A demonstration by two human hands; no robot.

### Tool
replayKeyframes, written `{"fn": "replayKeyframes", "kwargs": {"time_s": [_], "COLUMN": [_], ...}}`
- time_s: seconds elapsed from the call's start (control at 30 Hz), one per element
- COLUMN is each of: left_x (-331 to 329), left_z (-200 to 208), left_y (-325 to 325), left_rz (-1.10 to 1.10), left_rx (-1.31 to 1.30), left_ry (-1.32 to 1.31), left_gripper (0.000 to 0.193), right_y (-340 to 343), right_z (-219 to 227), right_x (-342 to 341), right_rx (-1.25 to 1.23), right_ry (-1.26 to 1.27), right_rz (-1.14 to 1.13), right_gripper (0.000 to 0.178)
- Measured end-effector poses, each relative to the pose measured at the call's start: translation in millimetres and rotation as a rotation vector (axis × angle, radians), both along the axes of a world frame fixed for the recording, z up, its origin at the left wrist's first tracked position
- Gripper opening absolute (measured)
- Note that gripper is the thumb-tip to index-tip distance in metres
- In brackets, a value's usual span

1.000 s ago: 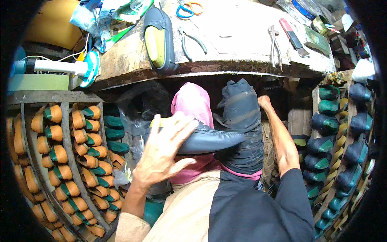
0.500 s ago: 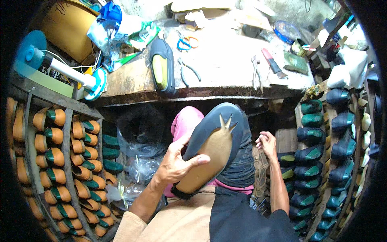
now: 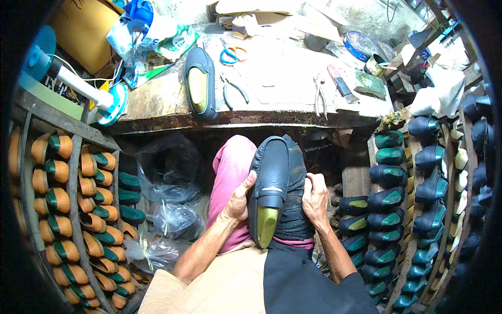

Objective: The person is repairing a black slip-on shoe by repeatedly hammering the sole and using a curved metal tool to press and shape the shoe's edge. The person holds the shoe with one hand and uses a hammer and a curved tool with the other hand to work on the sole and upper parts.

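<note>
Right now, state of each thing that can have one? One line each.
dark loafer: upright on the lap, toe away, yellow last inside.
left hand: gripping the loafer's left side.
right hand: resting on the dark cloth by the loafer's right side.
second loafer: lying on the workbench, opening up, untouched.
scissors: closed, lying flat.
pliers: lying flat, jaws shut.

A dark navy slip-on shoe (image 3: 271, 183) sits at the centre of the frame, upright, toe pointing toward the top, sole down on a dark-clothed knee. A yellow-green last fills its opening at the heel end.
</note>
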State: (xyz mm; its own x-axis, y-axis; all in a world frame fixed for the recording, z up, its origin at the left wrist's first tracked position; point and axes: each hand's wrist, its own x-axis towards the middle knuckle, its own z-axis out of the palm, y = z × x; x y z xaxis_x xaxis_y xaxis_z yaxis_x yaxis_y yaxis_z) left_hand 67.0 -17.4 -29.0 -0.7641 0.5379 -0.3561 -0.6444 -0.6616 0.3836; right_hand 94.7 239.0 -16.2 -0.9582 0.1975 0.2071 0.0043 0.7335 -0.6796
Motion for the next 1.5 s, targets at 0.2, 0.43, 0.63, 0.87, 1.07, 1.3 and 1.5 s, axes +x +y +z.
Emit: {"fn": "replayKeyframes", "kwargs": {"time_s": [0.2,0.43,0.63,0.87,1.07,1.3,1.5], "left_x": [-0.9,-0.5,-1.7,-3.3,0.4,3.9,2.3], "left_z": [6.6,7.9,2.4,2.5,-4.4,-16.2,-6.3], "left_y": [9.5,10.7,12.5,11.9,9.1,1.3,-0.4], "left_rz": [0.005,0.054,0.044,0.053,0.039,-0.047,-0.08], "left_rx": [-0.005,0.029,0.042,-0.012,0.024,0.065,-0.012], "left_ry": [-0.019,0.03,0.02,0.05,0.019,-0.038,0.155], "left_gripper": [0.07,0.072,0.072,0.073,0.075,0.071,0.078], "right_y": [-20.5,-31.6,-37.5,-37.9,-38.7,-38.7,-37.5], "right_z": [28.9,17.4,9.0,6.1,4.3,2.4,2.0], "right_x": [-16.2,-25.0,-14.8,-20.1,-20.0,-21.0,-19.6], "right_rx": [-0.135,-0.083,0.106,0.141,0.141,0.124,0.049], "right_ry": [0.082,0.066,0.186,0.215,0.221,0.203,0.18], "right_rz": [0.042,-0.013,0.011,0.014,0.012,0.001,-0.01], "right_gripper": [0.018,0.019,0.029,0.031,0.03,0.03,0.025]}}
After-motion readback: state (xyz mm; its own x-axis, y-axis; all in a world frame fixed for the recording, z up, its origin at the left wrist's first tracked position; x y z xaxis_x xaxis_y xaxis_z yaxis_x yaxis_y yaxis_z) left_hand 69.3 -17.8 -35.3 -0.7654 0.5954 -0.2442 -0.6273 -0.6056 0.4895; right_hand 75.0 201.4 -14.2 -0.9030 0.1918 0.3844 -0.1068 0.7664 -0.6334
